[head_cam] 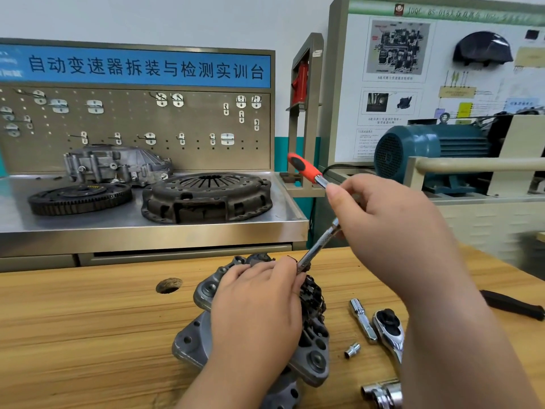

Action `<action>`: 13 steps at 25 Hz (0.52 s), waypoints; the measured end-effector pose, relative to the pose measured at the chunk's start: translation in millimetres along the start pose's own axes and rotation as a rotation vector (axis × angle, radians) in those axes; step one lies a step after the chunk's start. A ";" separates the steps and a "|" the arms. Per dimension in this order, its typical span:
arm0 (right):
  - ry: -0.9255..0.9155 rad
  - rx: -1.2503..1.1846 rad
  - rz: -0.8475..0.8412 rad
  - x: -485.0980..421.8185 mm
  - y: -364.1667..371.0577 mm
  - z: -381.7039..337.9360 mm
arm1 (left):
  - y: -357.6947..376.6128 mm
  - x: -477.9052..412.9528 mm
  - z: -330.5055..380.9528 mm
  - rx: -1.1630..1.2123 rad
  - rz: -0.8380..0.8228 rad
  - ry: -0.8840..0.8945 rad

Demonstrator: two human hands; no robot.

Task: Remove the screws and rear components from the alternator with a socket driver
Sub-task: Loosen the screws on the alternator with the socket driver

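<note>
A grey alternator (312,346) lies on the wooden bench, rear side up, with dark copper windings showing. My left hand (256,302) lies over it and its fingertips pinch the lower end of the socket driver (317,246) where it meets the rear. The driver has a chrome shaft and a red and black handle pointing up and away. My right hand (383,219) grips the shaft just below the handle. The driver's tip is hidden under my left fingers.
On the wooden bench (88,320) to the right lie a ratchet wrench (389,329), an extension bar (362,320), a small socket (352,349), large sockets (383,394) and a black tool (513,304). A hole (168,285) is left. Behind, a steel table holds a clutch cover (206,196) and flywheel (79,197).
</note>
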State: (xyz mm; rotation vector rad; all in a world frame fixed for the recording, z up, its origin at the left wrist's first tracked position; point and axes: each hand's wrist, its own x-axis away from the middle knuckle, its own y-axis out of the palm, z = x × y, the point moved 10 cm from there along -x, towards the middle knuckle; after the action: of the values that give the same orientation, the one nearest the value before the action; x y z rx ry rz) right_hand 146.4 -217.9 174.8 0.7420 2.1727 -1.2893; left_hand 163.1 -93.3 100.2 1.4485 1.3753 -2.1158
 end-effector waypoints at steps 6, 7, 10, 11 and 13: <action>-0.116 -0.507 -0.263 2.5 13.1 -17.8 | 1.3 -0.7 -1.7 -0.049 -0.022 -0.021; -0.172 -0.519 -0.291 5.8 12.1 -25.6 | 1.4 -0.8 -1.9 -0.051 -0.024 -0.021; -0.171 -0.361 -0.187 8.1 6.5 -23.3 | 0.1 -1.2 -0.8 -0.043 -0.011 -0.011; -0.119 -0.269 -0.139 6.7 5.5 -17.3 | -0.6 -1.3 0.2 -0.038 -0.003 -0.006; -0.003 -0.025 -0.084 4.6 6.1 -6.6 | -2.0 -1.0 2.4 -0.030 0.012 0.006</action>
State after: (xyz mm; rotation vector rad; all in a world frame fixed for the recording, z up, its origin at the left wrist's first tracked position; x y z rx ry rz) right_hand 146.2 -208.6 170.8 0.6444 2.2352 -1.3014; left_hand 160.8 -94.5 102.4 1.4493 1.3904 -2.0765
